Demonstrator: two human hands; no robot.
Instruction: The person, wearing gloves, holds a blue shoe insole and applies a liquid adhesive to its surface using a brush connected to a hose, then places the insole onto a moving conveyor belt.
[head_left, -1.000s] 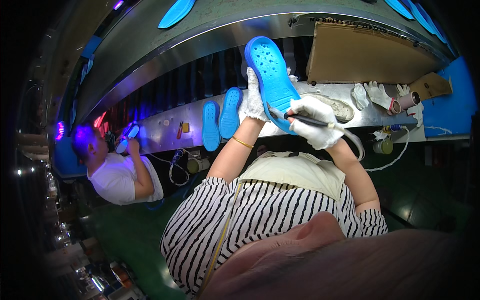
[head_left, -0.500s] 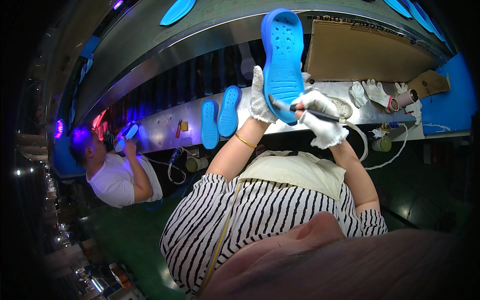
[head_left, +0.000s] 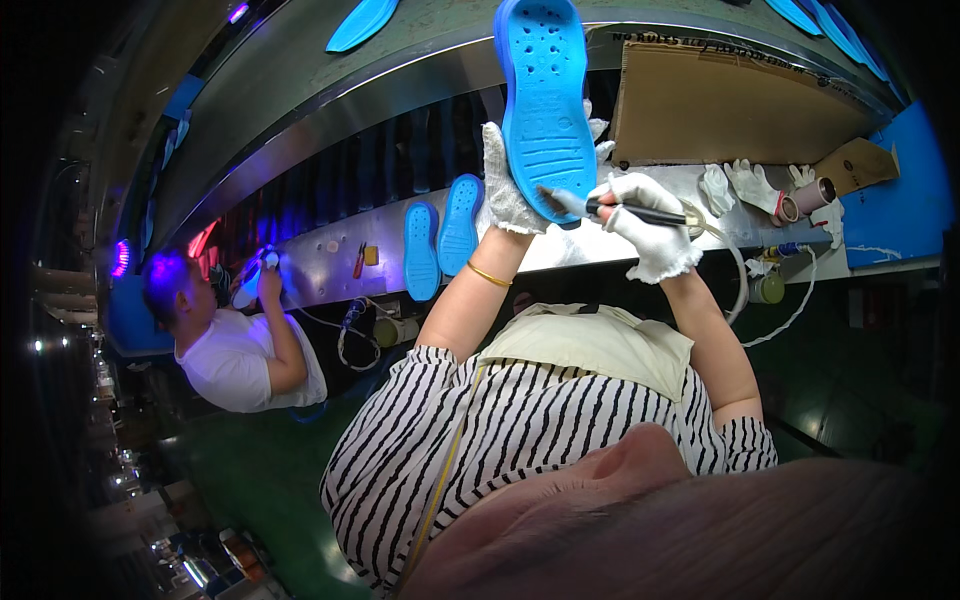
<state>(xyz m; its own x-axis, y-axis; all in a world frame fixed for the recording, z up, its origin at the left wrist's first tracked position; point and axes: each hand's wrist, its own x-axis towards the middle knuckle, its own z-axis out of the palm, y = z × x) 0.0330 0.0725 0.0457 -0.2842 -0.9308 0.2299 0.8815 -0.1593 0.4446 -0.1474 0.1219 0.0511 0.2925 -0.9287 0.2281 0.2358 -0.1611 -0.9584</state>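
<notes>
A blue shoe sole with small holes at its far end and ridges across its near half is held up above the bench. My left hand, in a white knit glove, grips it from behind, thumb along the left side and fingertips showing past the right edge. In my right hand, also gloved, is a brush with a black handle, held between thumb and fingers. Its bristles touch the sole's near end. A pale hose trails from the handle end. Two more blue soles lie left of my left hand.
The metal bench curves across in front of me, below a raised conveyor edge. To the right are a cardboard sheet, spare gloves and a thread cone. A co-worker holds a blue piece at left.
The sole and my left hand have moved up and slightly left. My right hand's brush has shifted slightly right and lies more level, still against the sole's near end.
</notes>
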